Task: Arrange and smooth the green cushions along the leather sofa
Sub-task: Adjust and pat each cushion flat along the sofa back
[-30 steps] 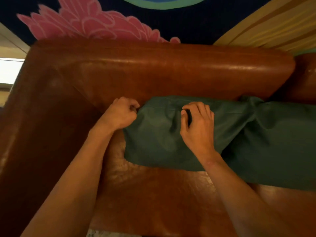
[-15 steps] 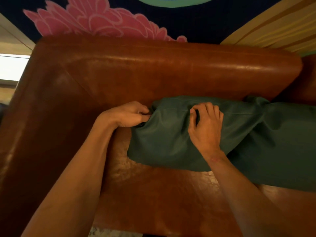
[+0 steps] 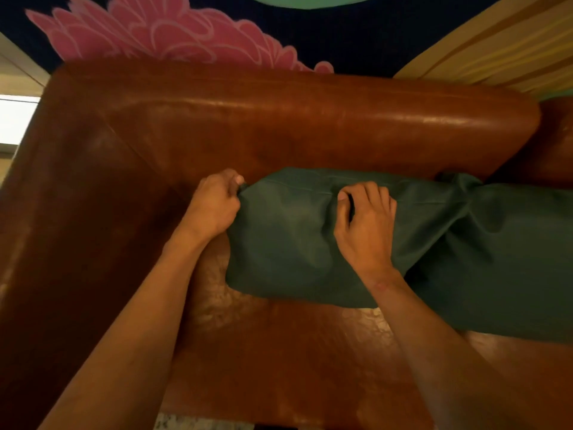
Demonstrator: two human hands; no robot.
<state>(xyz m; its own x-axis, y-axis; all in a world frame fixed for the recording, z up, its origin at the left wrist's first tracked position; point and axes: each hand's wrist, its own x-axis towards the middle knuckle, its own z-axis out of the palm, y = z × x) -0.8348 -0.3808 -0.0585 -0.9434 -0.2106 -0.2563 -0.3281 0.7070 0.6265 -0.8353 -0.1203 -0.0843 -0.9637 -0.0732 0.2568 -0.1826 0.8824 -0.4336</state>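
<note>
The near green cushion (image 3: 288, 240) is propped on the seat against the backrest of the leather sofa (image 3: 279, 131), short of the sofa's corner. Its upper corner is pinched in the clenched left hand (image 3: 214, 206); a fold along its top is gripped by the right hand (image 3: 366, 225). A hard tug could likely bunch the thin, matte, creased cover or let the soft cushion slide on the glossy, worn leather. A second green cushion (image 3: 508, 249) touches its far side.

A lounge or living-room setting is suggested. A brown leather sofa (image 3: 310, 125) with green cushions (image 3: 288, 243) is seen, placed against a wall mural (image 3: 148, 29) painted with a pink flower on dark blue. A bright window (image 3: 14, 119) is glimpsed at left.
</note>
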